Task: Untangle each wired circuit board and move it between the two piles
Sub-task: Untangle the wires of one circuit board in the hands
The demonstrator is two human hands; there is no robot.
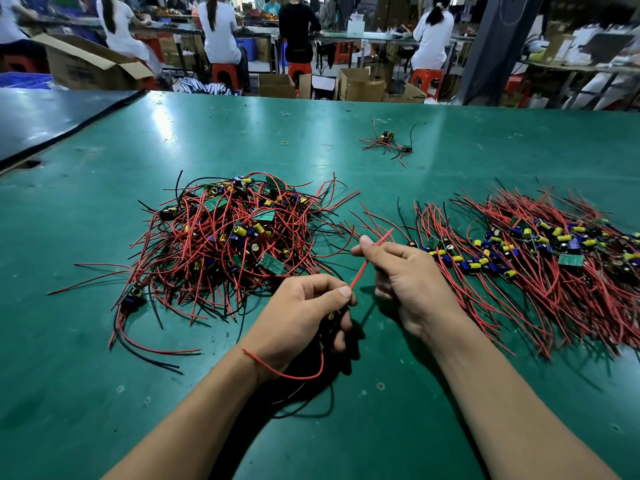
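A tangled pile of small green circuit boards with red and black wires lies left of centre on the green table. A second pile, its wires combed straighter, spreads out on the right. Between them my left hand grips one wired board, mostly hidden in the palm, its red and black wires looping down past my wrist. One red wire runs taut from my left thumb up to my right hand, which pinches it between thumb and forefinger.
A small separate clump of wired boards lies farther back at centre right. A rubber band sits mid-table. A dark table adjoins at the far left. Beyond the far edge are cardboard boxes and people seated on red stools.
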